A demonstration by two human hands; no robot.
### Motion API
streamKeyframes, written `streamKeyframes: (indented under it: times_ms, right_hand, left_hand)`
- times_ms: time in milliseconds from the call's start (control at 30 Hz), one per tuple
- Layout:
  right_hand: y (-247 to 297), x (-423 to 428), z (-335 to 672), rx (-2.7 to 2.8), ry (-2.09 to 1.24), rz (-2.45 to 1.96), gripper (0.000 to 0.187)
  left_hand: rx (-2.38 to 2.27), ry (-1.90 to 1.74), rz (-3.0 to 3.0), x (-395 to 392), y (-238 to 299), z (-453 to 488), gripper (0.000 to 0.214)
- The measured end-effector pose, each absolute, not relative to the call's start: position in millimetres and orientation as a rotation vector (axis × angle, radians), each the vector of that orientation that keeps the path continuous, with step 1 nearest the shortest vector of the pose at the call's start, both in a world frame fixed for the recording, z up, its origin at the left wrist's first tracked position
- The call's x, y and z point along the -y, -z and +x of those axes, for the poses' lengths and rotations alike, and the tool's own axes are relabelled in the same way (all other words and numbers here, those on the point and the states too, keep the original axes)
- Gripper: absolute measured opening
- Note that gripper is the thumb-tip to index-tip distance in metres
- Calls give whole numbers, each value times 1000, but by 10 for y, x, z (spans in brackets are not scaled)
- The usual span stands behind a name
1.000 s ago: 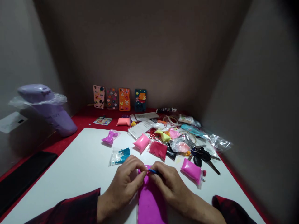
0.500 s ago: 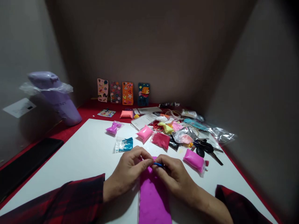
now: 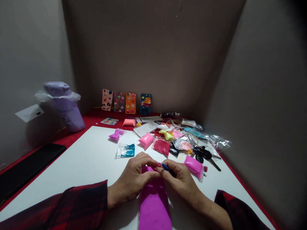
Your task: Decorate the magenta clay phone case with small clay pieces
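My left hand is closed, pinching a small dark-pink piece of clay between thumb and fingertips. Opposite it, my right hand grips a thin blue tool; most of its length is hidden by the fingers. The right fingertips meet the clay too. Under both hands lies a long flat slab covered in magenta clay, its near end cut off by the picture's lower edge. A red clay packet and a magenta clay packet lie just beyond the hands.
Scissors lie at the right among bags and clay packets. Ahead are a pink packet and a teal packet. Decorated phone cases stand along the back. A purple tumbler and a black flat object are at the left.
The fingertips have shifted slightly, and the dark-pink clay now shows more between them. The blue tool has tilted in my right hand. The camera view has moved a little.
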State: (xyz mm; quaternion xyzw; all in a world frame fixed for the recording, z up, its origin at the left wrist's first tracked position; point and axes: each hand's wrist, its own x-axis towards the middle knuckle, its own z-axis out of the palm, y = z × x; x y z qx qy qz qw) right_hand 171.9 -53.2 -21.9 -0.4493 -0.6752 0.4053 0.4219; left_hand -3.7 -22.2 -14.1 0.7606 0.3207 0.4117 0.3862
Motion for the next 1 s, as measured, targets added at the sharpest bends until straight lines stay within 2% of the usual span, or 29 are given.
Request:
streamKeyframes:
  times_ms: [133, 200, 267, 367, 733, 900, 1000]
  right_hand:
    - [190, 550, 1756, 1752, -936, -1098, 31]
    - [192, 556, 1776, 1745, -798, -1124, 24]
    - [208, 557, 1785, 1731, -699, -1118, 9]
    - [248, 542, 1778, 1786, -648, -1018, 15]
    - [321, 501, 1789, 1981, -370, -879, 13]
    - [266, 526, 1802, 1865, -420, -1031, 13]
    - [255, 532, 1832, 1847, -465, -1068, 13]
  left_hand:
    - [-772, -1103, 2050, 194, 153, -56, 12]
    - [-797, -1086, 2064, 182, 152, -59, 12]
    - [-810, -1069, 2079, 182, 149, -56, 11]
    - [-788, -1066, 2102, 190, 152, -54, 11]
    - [-799, -964, 2291, 194, 161, -82, 12]
    - [-829, -961, 2385, 24, -9, -213, 13]
    - [-768, -757, 2342, -69, -137, -288, 16]
